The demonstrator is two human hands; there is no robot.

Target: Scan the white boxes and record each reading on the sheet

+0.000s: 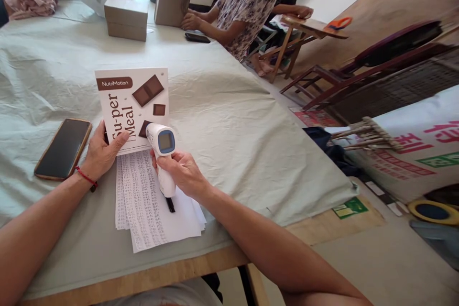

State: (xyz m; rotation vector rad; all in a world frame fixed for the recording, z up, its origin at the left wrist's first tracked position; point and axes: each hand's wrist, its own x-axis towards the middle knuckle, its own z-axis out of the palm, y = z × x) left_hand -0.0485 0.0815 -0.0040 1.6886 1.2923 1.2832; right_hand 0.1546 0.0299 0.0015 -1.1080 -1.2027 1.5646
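Note:
My left hand (103,146) grips the lower left edge of a white box (114,105) printed "NutriMotion" and "Su-per Meal", its thumb across the front. The printed face, with brown chocolate pieces, is turned toward me. In my right hand (181,167) is a white infrared thermometer (165,172) with a blue-rimmed display; its head overlaps the box's lower right corner, and I cannot tell whether they touch. Beneath both lie handwritten sheets of paper (143,210), and a black pen (169,204) shows just below the thermometer's handle. A smartphone (64,148) rests left of my left hand.
A pale cloth (222,124) covers the table. Toward the far side stand two brown boxes (126,21) (172,7) and a dark phone (197,38). A person in a patterned shirt (247,5) sits there. A folding chair (358,67) and a white sack (412,143) are at right.

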